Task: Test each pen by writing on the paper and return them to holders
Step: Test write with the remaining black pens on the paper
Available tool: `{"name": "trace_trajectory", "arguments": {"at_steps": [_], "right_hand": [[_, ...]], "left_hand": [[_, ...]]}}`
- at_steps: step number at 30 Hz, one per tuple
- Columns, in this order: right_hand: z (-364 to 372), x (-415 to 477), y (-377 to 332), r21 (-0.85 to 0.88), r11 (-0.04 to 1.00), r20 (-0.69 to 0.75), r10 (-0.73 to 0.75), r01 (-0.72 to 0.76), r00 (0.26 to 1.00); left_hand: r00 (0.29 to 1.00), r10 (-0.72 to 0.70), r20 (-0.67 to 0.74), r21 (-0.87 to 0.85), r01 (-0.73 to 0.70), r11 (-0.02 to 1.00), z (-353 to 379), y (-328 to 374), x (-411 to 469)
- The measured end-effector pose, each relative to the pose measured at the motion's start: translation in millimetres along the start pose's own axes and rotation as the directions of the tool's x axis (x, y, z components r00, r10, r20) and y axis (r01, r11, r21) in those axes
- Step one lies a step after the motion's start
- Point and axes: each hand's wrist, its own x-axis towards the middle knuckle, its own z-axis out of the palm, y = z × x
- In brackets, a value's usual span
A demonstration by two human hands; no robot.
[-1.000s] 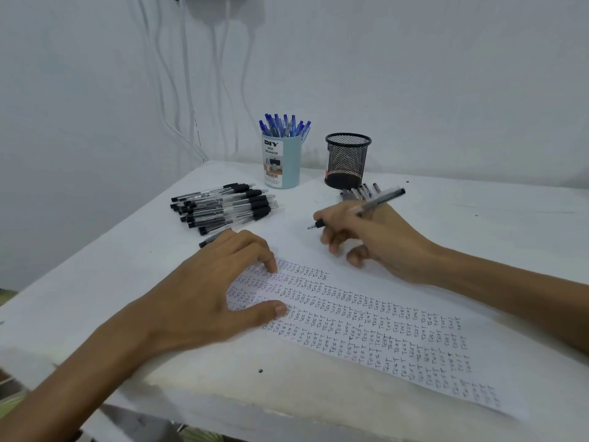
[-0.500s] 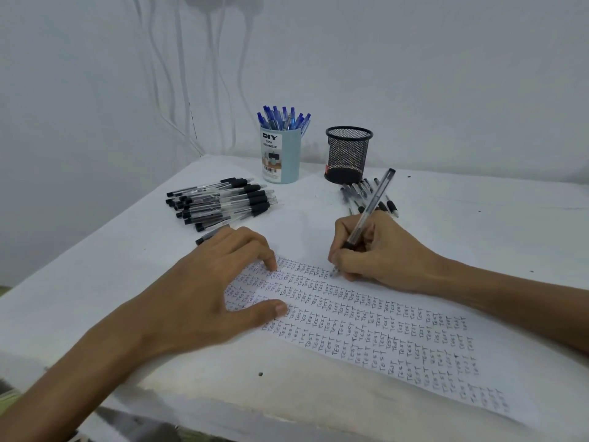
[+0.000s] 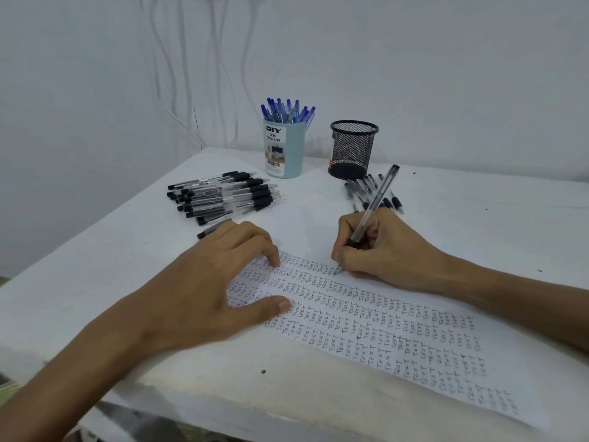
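Note:
A white paper (image 3: 398, 317) covered in rows of the word "TEST" lies across the table. My right hand (image 3: 382, 250) grips a clear black pen (image 3: 374, 204), whose tip touches the paper's top row. My left hand (image 3: 220, 282) presses flat on the paper's left end with spread fingers. A pile of black pens (image 3: 223, 197) lies at the left. A few more black pens (image 3: 369, 189) lie behind my right hand. A light blue holder (image 3: 284, 151) full of blue pens and a black mesh holder (image 3: 353, 149) stand at the back.
The white table (image 3: 95, 266) ends in a front edge just below my arms, and its left edge runs back to the wall. White cables (image 3: 188, 74) hang down the wall behind the holders. One loose pen (image 3: 212, 230) lies by my left fingers.
My right hand swung the pen from pointing sideways in the air to upright and brought its tip down onto the paper. My left hand stayed put.

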Motion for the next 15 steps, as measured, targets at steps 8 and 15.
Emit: {"name": "trace_trajectory", "arguments": {"at_steps": [8,15], "right_hand": [[-1.3,1.0,1.0,-0.036,0.999,-0.024,0.026,-0.027,0.999],[-0.5,1.6,-0.6,-0.035,0.999,-0.032,0.038,-0.039,0.999]], "left_hand": [[1.0,0.004,-0.004,-0.001,-0.004,1.0,0.1,-0.4,-0.3],[1.0,-0.002,0.004,-0.006,0.002,1.0,0.1,-0.1,-0.4]]}}
